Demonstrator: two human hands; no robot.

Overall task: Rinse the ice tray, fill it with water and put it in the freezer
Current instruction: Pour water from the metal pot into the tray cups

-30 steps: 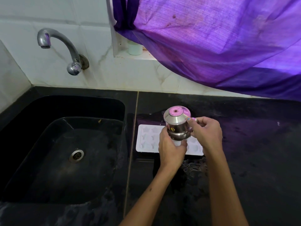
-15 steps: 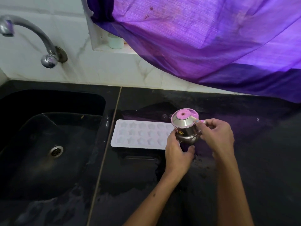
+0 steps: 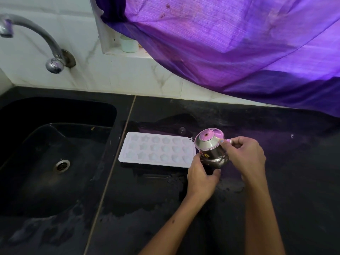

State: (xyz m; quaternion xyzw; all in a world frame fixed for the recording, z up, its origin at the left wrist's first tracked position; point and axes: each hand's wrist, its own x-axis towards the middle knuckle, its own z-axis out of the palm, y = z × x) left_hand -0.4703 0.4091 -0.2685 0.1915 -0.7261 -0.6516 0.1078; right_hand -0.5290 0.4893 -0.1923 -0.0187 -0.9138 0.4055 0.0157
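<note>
A purple curtain (image 3: 230, 43) hangs across the upper right, over a black counter (image 3: 276, 190) that is wet in patches. To the left, a black sink (image 3: 46, 162) is set into the counter, with a curved metal tap (image 3: 36, 34) on the white tiled wall above it. The white ice tray (image 3: 156, 150) lies flat on the counter just right of the sink, its star-shaped cells facing up. At the tray's right end, the left hand (image 3: 200, 179) curls around the base of a small steel pot (image 3: 211, 148), while the right hand (image 3: 246, 157) pinches the handle at its rim, fingers closed. A pale cup (image 3: 128, 44) stands on the window ledge.
</note>
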